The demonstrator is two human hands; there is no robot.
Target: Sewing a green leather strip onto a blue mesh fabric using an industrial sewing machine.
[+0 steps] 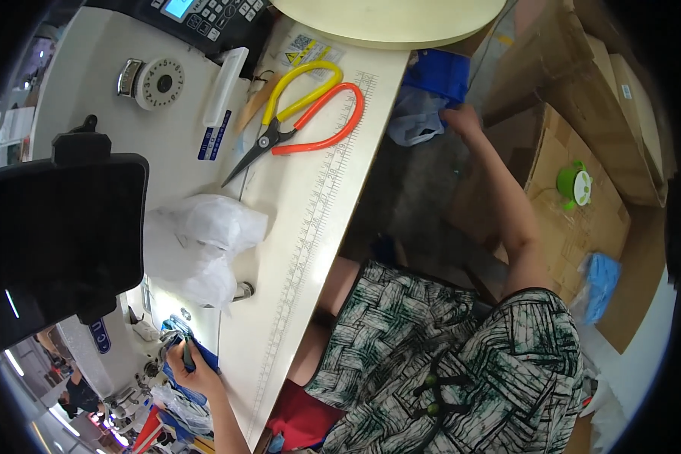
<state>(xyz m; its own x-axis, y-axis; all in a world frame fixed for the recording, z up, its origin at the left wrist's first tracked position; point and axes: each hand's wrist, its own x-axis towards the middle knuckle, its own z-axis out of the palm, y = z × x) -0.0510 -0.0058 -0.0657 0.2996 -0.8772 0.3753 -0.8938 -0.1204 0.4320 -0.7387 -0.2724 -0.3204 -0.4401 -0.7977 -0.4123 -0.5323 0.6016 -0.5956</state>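
Note:
My left hand (192,371) is at the lower left, by the needle area of a white sewing machine (91,299). Its fingers are pinched around a small, narrow dark piece that I cannot make out. Blue fabric (209,359) lies under and beside these fingers. Stretched out to the upper right, beyond the table edge, my right hand (462,120) has its fingers curled. It touches the side of a clear plastic bag (416,121) hanging beneath a blue container (439,74); its fingertips are partly hidden, so what they grip is unclear.
Scissors with yellow and red handles (268,141) lie on the white table (310,250), beside a printed ruler scale. Crumpled white plastic (208,234) covers part of the machine. A black screen (60,246) stands left. Cardboard boxes (560,197) at right carry a green cup (575,184).

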